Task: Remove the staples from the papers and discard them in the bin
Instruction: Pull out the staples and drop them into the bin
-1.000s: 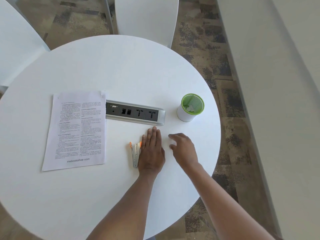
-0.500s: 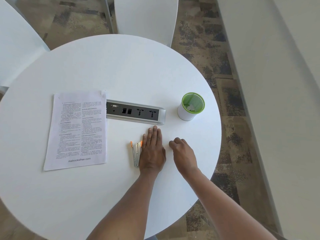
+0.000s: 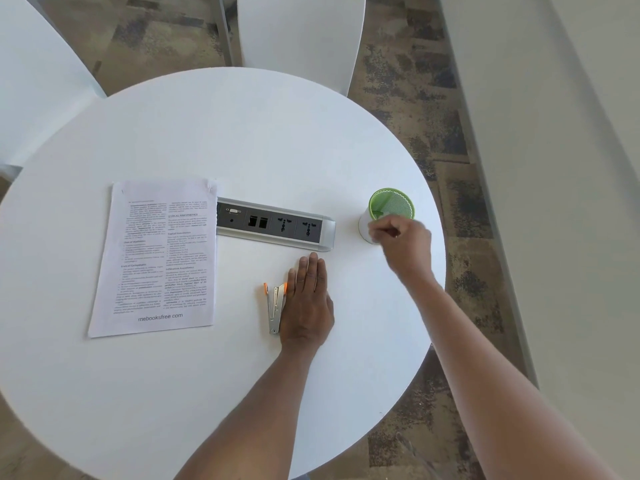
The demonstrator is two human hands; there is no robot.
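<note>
A round white table [image 3: 242,133] stood on patterned carpet, white chairs behind it. From the head view, the papers [image 3: 156,258] lay flat at the left, long axis running away from the person. The right hand [image 3: 403,244], fingers pinched narrow, hovered just before the green bin [image 3: 391,204]; whether it held a staple I could not tell. The left hand [image 3: 308,303] lay flat and spread beside the staple remover [image 3: 275,306].

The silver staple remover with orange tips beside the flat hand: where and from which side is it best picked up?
Probably by the long sides of the silver staple remover with orange tips, pinched across its narrow body near the middle. It lies flat, orange tips pointing away from the person. The left hand touches its right edge, so come from above or the free left side.
</note>
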